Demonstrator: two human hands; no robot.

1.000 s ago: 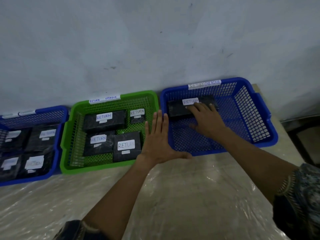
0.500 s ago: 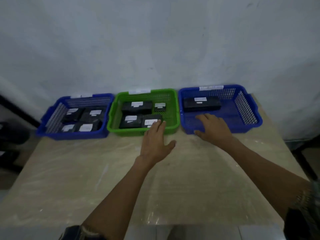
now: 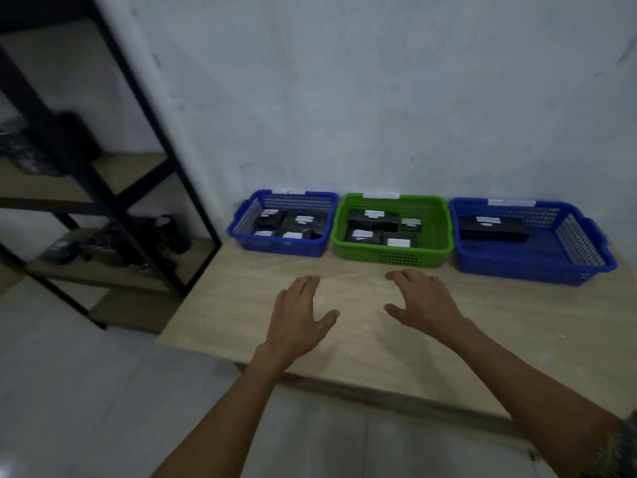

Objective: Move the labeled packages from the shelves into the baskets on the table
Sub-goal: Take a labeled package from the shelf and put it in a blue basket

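Your left hand (image 3: 296,315) and right hand (image 3: 422,303) are spread flat over the table (image 3: 517,326), both empty.
Fingers are straight and palms face down; I cannot tell whether they touch the tabletop. Black labeled packages (image 3: 372,219) lie in the baskets along the wall (image 3: 379,98): several in the left blue basket (image 3: 282,246), four in the green basket (image 3: 389,257), one in the right blue basket (image 3: 524,269). More dark packages, blurred, sit on the shelves (image 3: 113,188) at your left, above a pale floor (image 3: 86,391).
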